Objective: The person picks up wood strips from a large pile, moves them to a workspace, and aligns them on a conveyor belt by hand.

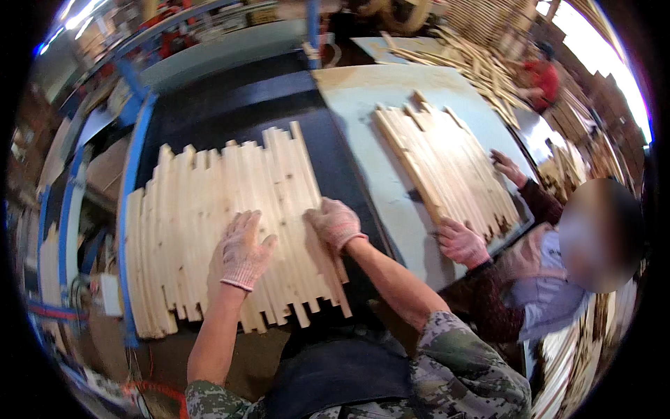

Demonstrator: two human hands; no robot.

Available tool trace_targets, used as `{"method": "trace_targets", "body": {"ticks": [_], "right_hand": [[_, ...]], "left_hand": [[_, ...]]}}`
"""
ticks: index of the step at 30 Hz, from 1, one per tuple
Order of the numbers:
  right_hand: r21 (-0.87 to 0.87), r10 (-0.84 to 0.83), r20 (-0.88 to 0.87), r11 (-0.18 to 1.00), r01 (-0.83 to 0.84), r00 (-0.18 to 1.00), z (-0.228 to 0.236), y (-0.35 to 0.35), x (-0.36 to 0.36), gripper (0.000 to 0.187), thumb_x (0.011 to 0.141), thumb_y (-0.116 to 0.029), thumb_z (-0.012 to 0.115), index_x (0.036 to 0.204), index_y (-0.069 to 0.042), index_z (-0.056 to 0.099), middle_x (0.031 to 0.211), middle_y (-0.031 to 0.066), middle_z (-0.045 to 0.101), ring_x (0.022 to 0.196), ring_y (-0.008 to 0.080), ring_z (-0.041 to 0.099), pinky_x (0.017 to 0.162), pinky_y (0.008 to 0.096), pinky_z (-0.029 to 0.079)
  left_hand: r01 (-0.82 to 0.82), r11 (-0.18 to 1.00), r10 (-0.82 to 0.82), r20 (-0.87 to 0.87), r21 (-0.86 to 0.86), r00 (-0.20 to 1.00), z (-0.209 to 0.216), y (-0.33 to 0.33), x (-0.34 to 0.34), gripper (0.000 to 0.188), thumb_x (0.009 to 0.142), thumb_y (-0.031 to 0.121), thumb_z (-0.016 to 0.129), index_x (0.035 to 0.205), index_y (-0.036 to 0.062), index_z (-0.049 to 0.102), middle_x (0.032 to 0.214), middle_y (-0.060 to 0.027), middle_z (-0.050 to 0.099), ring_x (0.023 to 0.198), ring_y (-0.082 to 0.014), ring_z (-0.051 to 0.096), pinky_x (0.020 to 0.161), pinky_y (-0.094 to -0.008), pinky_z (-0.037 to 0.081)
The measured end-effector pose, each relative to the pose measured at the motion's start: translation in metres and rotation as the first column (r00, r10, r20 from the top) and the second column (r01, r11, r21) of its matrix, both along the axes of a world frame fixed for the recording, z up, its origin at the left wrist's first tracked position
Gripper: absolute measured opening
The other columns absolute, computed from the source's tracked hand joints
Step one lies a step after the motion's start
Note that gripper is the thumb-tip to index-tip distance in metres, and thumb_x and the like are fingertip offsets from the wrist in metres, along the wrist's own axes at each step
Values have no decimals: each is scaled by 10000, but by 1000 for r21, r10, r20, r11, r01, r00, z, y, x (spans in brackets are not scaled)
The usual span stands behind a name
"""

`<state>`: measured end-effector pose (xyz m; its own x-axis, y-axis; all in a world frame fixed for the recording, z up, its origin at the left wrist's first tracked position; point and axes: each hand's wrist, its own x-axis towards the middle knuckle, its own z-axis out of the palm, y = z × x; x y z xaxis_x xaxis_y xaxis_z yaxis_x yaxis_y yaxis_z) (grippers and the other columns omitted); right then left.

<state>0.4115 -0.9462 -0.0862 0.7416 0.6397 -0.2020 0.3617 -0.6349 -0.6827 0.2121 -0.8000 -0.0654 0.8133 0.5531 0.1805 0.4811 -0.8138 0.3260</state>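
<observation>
Pale wooden strips lie side by side in a wide layer on the dark table surface, their ends uneven. My left hand, in a whitish knit glove, rests flat on top of them with fingers stretched out. At the layer's right edge, my gloved right hand is closed around an outer wooden strip; some of its fingers are hidden by the hand itself.
On the right, a co-worker's gloved hands hold another layer of strips on a pale board. A blue metal frame borders my table's left side. Loose strips are heaped at the back right, near another person.
</observation>
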Motion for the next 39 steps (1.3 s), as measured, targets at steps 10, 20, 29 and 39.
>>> {"method": "trace_targets", "body": {"ticks": [10, 20, 29, 39], "right_hand": [[165, -339, 434, 941, 296, 835, 9, -137, 12, 839, 902, -435, 738, 1552, 8, 445, 1453, 268, 578, 1339, 418, 575, 1134, 504, 457], [-415, -320, 464, 744, 523, 826, 24, -216, 43, 1124, 829, -591, 732, 1673, -20, 259, 1664, 307, 305, 1547, 453, 313, 1271, 520, 249], [-418, -299, 431, 770, 482, 852, 24, -199, 80, 1047, 777, -574, 811, 1600, -64, 414, 1431, 237, 525, 1338, 419, 552, 1093, 491, 479], [-265, -166, 543, 896, 356, 823, -15, -144, 38, 930, 806, -560, 761, 1505, -15, 478, 1122, 212, 608, 1047, 352, 625, 888, 497, 532]], "left_hand": [[64, 996, -46, -250, 62, 967, -9, -28, 17, 732, 1046, 466, 566, 1650, 95, 380, 1727, -214, 294, 1633, -349, 181, 1346, -473, 73], [102, 993, -92, -149, 58, 985, -18, -22, 16, 713, 1001, 425, 645, 1598, 80, 464, 1700, -232, 342, 1600, -391, 256, 1336, -504, 114], [100, 994, -92, -193, 34, 977, -12, -18, 15, 719, 1021, 480, 621, 1605, 94, 457, 1693, -225, 354, 1602, -391, 243, 1337, -516, 107], [100, 992, -88, -154, 71, 984, -9, -19, 15, 741, 974, 498, 664, 1577, 104, 492, 1645, -230, 403, 1552, -391, 314, 1307, -521, 146]]}}
